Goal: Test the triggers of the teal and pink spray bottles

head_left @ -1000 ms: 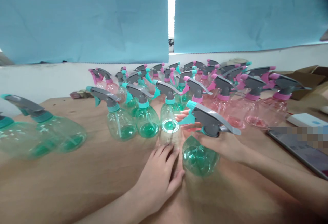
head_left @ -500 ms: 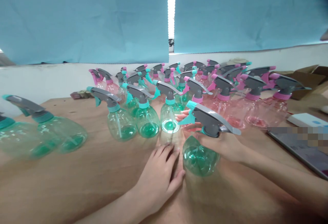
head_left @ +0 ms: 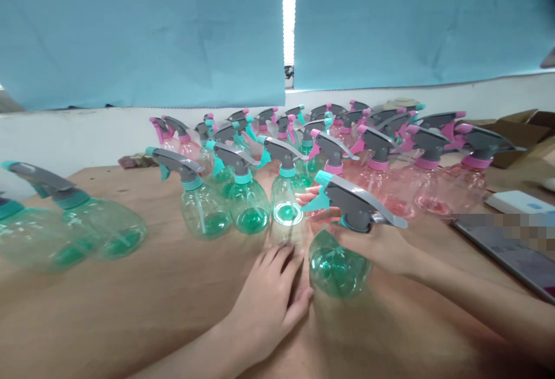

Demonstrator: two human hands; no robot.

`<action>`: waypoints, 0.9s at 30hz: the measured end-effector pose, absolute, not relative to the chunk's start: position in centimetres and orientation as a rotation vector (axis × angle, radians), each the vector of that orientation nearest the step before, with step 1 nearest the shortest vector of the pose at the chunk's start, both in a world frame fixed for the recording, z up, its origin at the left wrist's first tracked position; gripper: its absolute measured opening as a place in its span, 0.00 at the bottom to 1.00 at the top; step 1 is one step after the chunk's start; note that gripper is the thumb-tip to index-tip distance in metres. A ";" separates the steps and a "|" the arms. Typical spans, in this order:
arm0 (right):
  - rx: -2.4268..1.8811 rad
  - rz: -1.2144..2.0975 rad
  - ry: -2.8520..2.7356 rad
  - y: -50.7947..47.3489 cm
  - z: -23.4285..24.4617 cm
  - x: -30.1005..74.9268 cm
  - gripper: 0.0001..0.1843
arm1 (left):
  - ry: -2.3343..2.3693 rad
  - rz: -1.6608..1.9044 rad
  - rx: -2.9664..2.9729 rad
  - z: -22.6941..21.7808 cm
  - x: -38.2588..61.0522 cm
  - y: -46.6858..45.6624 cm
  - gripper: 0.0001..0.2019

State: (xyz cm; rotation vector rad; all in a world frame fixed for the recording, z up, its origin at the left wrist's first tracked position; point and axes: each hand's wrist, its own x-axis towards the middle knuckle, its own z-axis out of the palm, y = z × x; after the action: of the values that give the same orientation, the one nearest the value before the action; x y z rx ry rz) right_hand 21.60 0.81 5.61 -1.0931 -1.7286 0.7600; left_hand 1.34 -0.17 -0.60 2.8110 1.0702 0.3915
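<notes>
A green spray bottle [head_left: 340,266] with a grey head and turquoise nozzle stands close in front of me, slightly tilted. My right hand [head_left: 373,243] reaches behind its neck and holds it, its fingertips showing on the left side of the head; part of the grip is hidden. Palm down on the table, my left hand [head_left: 271,292] rests with fingers stretched out and holds nothing. Just beyond its fingertips is another green spray bottle [head_left: 287,194], with a third green spray bottle [head_left: 249,205] to its left.
Several pink spray bottles [head_left: 433,185] crowd the right and back of the wooden table [head_left: 130,309]. Two green bottles [head_left: 104,226] stand at far left. A tablet-like device [head_left: 498,252], a white box [head_left: 520,203] and an open cardboard box [head_left: 520,136] are at right.
</notes>
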 end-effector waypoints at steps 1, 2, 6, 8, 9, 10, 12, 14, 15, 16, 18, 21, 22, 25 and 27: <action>-1.083 0.760 -1.736 0.8 5.7 21.6 0.26 | 1.070 0.394 2.811 -0.6 1.3 -0.2 0.23; -1.068 0.767 -1.743 0.9 5.7 21.6 0.26 | 1.070 0.397 2.812 -0.6 1.3 -0.2 0.23; -1.024 0.776 -1.742 0.8 5.6 21.6 0.22 | 1.069 0.437 2.811 -0.8 1.3 -0.2 0.23; -1.026 0.768 -1.723 0.8 5.5 21.6 0.18 | 1.063 0.462 2.807 -0.8 1.2 -0.2 0.22; -1.033 0.764 -1.712 0.8 5.5 21.6 0.16 | 1.062 0.469 2.804 -0.8 1.2 -0.2 0.22; -1.049 0.761 -1.700 0.8 5.4 21.6 0.14 | 1.063 0.470 2.802 -0.8 1.2 -0.2 0.22; -1.102 0.757 -1.684 0.7 5.4 21.7 0.12 | 1.067 0.463 2.802 -0.8 1.2 -0.3 0.22; -1.169 0.750 -1.674 0.8 5.3 21.8 0.10 | 1.074 0.457 2.802 -0.7 1.3 -0.3 0.22; -1.196 0.746 -1.669 0.8 5.2 21.8 0.10 | 1.074 0.458 2.802 -0.7 1.3 -0.3 0.22; -1.206 0.746 -1.666 0.8 5.2 21.8 0.10 | 1.075 0.458 2.801 -0.6 1.3 -0.3 0.22; -1.200 0.761 -1.671 0.8 5.2 21.9 0.09 | 1.075 0.451 2.800 -0.6 1.4 -0.3 0.22; -1.204 0.775 -1.687 0.8 5.3 21.9 0.11 | 1.080 0.441 2.799 -0.5 1.4 -0.3 0.22; -1.213 0.773 -1.686 0.7 5.3 22.0 0.11 | 1.082 0.438 2.799 -0.5 1.4 -0.3 0.22; -1.217 0.778 -1.682 0.7 5.2 22.1 0.11 | 1.082 0.423 2.800 -0.5 1.4 -0.2 0.22; -1.224 0.778 -1.682 0.7 5.0 22.2 0.10 | 1.082 0.415 2.799 -0.6 1.4 -0.2 0.22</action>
State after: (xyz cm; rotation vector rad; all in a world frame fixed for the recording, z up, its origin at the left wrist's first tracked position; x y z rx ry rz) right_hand 22.18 0.71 4.98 -1.2240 -1.6822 0.7777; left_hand 1.39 -0.23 -0.56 2.7994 1.0819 0.4150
